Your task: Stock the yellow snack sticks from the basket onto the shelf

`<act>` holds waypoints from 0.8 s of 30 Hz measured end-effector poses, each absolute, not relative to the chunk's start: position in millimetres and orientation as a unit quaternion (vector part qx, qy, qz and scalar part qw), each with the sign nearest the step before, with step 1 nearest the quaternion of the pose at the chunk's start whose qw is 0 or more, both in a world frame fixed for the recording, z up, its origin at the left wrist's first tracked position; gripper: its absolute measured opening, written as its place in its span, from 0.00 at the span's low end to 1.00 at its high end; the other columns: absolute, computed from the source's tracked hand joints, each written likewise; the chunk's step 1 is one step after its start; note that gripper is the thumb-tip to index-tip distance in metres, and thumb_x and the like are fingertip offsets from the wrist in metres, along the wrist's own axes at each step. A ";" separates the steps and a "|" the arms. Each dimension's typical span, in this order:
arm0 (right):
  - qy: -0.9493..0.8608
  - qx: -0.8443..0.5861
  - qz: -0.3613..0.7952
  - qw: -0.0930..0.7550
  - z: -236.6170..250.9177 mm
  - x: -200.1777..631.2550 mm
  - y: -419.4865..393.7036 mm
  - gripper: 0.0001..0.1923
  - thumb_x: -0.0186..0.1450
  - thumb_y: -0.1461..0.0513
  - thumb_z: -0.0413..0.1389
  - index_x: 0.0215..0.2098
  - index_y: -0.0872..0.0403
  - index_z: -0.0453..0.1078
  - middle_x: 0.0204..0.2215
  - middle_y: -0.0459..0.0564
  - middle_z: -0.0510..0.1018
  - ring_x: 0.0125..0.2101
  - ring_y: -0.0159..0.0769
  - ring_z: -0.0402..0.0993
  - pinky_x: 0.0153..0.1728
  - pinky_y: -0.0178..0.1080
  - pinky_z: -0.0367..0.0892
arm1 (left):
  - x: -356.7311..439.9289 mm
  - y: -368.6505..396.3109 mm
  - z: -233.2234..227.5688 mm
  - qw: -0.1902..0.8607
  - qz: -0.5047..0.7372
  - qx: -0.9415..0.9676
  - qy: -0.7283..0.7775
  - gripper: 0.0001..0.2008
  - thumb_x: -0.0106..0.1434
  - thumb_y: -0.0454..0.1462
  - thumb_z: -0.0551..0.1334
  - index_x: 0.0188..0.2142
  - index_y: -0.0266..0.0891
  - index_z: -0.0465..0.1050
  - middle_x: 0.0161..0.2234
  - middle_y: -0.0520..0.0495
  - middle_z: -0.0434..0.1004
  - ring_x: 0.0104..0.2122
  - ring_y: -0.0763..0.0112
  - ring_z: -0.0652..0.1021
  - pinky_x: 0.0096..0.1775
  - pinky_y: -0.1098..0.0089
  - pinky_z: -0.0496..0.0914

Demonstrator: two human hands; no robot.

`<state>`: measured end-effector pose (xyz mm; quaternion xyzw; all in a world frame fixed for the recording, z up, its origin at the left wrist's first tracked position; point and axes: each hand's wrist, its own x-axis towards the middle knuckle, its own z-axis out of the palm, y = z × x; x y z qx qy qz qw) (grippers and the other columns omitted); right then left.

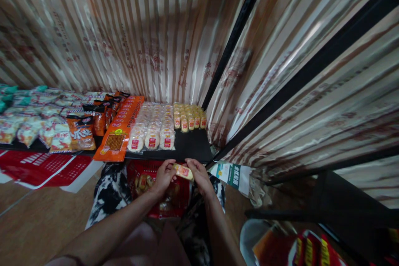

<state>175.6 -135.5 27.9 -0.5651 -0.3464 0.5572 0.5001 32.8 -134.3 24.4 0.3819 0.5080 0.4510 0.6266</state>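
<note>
Before a striped curtain, a black shelf (193, 145) carries rows of snacks, and just near of its edge the left hand (163, 178) and right hand (199, 176) together pinch a small yellow packet (183, 171) above a red bag (170, 193).

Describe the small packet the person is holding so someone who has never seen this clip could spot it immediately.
Start at the black shelf lined with rows of snack packs. Just below its front edge, the left hand and right hand meet above an open red bag. Between their fingertips is the small yellow packet with a red label, the only one off the shelf.
</note>
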 end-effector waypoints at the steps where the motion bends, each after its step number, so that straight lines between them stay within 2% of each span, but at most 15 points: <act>1: -0.348 -0.563 0.561 0.496 26.9 175.5 -135.5 0.28 0.47 0.43 0.62 0.34 0.55 0.73 0.27 0.49 0.79 0.25 0.36 0.74 0.27 0.36 0.68 | 32.2 -133.8 26.1 0.626 0.454 0.378 0.510 0.17 0.48 0.35 0.60 0.40 0.36 0.67 0.24 0.57 0.66 0.17 0.83 0.67 0.19 0.79 0.59; 10: -0.398 -0.538 0.586 0.458 25.2 176.7 -134.7 0.27 0.43 0.47 0.66 0.36 0.56 0.74 0.27 0.47 0.79 0.29 0.34 0.75 0.34 0.37 0.68 | 31.0 -122.3 33.7 0.596 0.460 0.382 0.536 0.14 0.47 0.31 0.57 0.37 0.35 0.66 0.21 0.58 0.65 0.18 0.81 0.67 0.23 0.77 0.63; 15: -0.425 -0.526 0.584 0.449 27.9 178.2 -131.1 0.27 0.43 0.48 0.66 0.35 0.56 0.75 0.28 0.48 0.79 0.28 0.33 0.74 0.34 0.37 0.68 | 33.4 -112.7 34.3 0.557 0.461 0.424 0.545 0.14 0.48 0.32 0.59 0.37 0.35 0.69 0.22 0.57 0.66 0.20 0.79 0.67 0.26 0.76 0.63; 20: -0.443 -0.516 0.580 0.448 31.5 179.8 -123.2 0.24 0.45 0.49 0.66 0.35 0.56 0.74 0.28 0.48 0.80 0.27 0.33 0.74 0.33 0.36 0.68 | 38.7 -103.2 36.1 0.497 0.451 0.464 0.578 0.14 0.50 0.30 0.58 0.38 0.34 0.71 0.31 0.51 0.72 0.23 0.79 0.68 0.30 0.75 0.65; 24: -0.435 -0.536 0.546 0.475 30.8 181.4 -110.7 0.24 0.45 0.50 0.65 0.35 0.56 0.74 0.31 0.50 0.80 0.29 0.35 0.75 0.33 0.37 0.69 | 43.4 -97.3 40.0 0.459 0.458 0.490 0.583 0.14 0.50 0.27 0.57 0.38 0.35 0.69 0.36 0.49 0.72 0.25 0.80 0.70 0.34 0.74 0.67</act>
